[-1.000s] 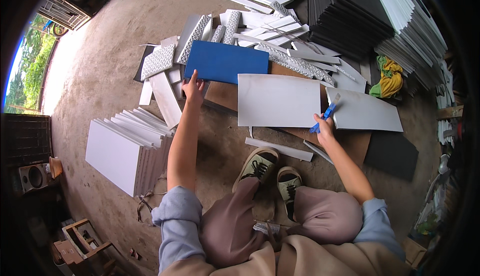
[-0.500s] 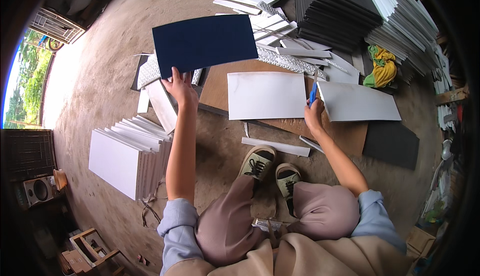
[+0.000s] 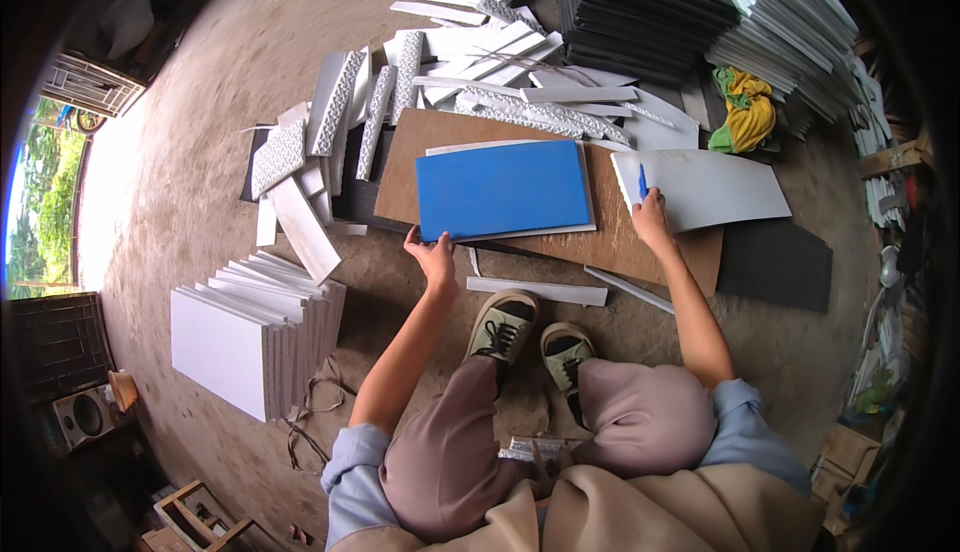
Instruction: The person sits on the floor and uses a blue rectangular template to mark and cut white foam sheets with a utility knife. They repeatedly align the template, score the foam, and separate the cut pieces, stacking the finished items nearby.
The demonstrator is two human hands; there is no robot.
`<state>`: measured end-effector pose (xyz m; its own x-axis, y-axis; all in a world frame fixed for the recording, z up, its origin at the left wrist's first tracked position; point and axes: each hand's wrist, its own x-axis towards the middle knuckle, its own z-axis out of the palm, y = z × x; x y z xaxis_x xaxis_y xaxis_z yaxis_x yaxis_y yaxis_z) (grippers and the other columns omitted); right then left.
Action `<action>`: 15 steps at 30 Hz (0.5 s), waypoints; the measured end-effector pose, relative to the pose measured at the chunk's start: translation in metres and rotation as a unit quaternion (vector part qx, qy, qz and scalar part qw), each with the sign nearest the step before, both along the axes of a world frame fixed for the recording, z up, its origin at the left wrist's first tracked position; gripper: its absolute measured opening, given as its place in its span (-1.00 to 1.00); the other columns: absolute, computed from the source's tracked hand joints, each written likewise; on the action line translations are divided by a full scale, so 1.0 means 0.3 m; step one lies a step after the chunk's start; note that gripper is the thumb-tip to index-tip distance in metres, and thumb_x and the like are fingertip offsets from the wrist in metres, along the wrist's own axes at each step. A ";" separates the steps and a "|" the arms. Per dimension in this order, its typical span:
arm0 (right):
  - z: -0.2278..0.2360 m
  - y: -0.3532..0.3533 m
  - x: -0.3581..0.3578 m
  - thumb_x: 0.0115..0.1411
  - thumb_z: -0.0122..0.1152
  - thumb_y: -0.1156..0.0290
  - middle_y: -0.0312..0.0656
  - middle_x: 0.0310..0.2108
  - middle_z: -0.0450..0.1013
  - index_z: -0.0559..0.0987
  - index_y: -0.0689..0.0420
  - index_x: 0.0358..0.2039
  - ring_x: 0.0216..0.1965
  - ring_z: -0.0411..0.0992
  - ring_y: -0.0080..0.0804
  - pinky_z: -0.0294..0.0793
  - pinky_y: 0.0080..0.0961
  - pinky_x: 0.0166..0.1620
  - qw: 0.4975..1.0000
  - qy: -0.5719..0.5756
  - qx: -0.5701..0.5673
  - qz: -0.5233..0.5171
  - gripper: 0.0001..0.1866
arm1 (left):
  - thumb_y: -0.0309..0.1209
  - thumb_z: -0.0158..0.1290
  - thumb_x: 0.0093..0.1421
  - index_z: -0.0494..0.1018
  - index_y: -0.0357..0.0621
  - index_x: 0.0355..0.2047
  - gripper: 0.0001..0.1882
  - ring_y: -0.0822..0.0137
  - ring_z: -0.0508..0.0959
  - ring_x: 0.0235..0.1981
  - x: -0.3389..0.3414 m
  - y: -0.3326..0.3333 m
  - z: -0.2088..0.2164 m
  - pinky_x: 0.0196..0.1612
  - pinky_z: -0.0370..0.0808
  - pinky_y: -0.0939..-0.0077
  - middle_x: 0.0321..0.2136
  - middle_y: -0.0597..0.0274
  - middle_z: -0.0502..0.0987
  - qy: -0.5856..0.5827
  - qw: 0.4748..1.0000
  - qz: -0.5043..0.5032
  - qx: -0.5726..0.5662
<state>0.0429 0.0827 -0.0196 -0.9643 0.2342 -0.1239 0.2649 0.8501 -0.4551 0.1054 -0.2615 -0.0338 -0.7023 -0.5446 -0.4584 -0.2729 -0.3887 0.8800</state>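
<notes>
A flat blue rectangular sheet [image 3: 503, 190] lies over a white sheet [image 3: 588, 214], whose edges show along its top, right side and bottom. Under both is a brown board [image 3: 405, 177] on the floor. My left hand [image 3: 435, 260] grips the blue sheet by its lower left corner, thumb and fingers at the edge. In my right hand [image 3: 652, 220] is a blue utility knife [image 3: 642, 182], pointing away from me. That hand is over the left part of another white sheet [image 3: 715, 190], to the right of the blue one.
White offcuts and textured strips [image 3: 480, 72] are heaped beyond the board. Tall stacks of black sheets [image 3: 645, 22] and white sheets [image 3: 790, 27] stand at the far right, near a yellow-green cloth [image 3: 745, 112]. A stack of white panels [image 3: 220, 352] stands at left; thin strips [image 3: 535, 290] lie by my shoes.
The sheet in my left hand, raised and dark before, has come down and right onto the white sheet and now shows blue. My right hand still holds the knife, slightly farther right.
</notes>
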 end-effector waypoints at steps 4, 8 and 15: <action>0.060 -0.148 0.051 -0.02 0.05 0.41 0.14 -0.15 0.12 0.16 0.31 -0.07 -0.14 0.20 0.05 0.24 -0.18 -0.11 0.993 -0.055 0.098 0.038 -0.49 | -0.38 0.08 -0.03 0.14 0.01 -0.02 -0.45 0.23 0.29 -0.24 -0.001 -0.043 -0.029 -0.07 0.19 0.42 -0.20 0.13 0.25 -0.237 0.883 -0.058 -0.401; 0.050 -0.199 0.049 -0.02 0.04 0.51 0.04 -0.15 0.17 0.19 0.30 -0.07 -0.14 0.21 -0.08 0.26 -0.29 -0.13 0.971 0.195 -0.012 0.141 -0.54 | -0.39 0.04 0.01 0.23 -0.11 -0.04 -0.54 0.13 0.19 -0.09 -0.046 -0.157 -0.027 0.02 0.09 0.32 -0.15 0.00 0.26 -0.098 0.881 -0.157 -0.436; -0.061 -0.246 -0.032 0.01 0.00 0.62 -0.09 -0.25 0.38 0.25 0.17 -0.07 -0.34 0.38 -0.38 0.40 -0.51 -0.23 0.976 0.075 -0.185 0.091 -0.58 | -0.47 -0.05 0.03 0.37 -0.19 -0.14 -0.67 0.21 0.48 -0.37 -0.134 -0.202 -0.024 -0.24 0.40 0.43 -0.32 -0.02 0.37 0.000 0.851 -0.259 -0.456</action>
<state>0.0332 0.0089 -0.0380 -0.9995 0.0240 -0.0221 0.0324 0.6472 -0.7616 0.0651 -0.3221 -0.0411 -0.9568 -0.2904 -0.0112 -0.1996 0.6286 0.7517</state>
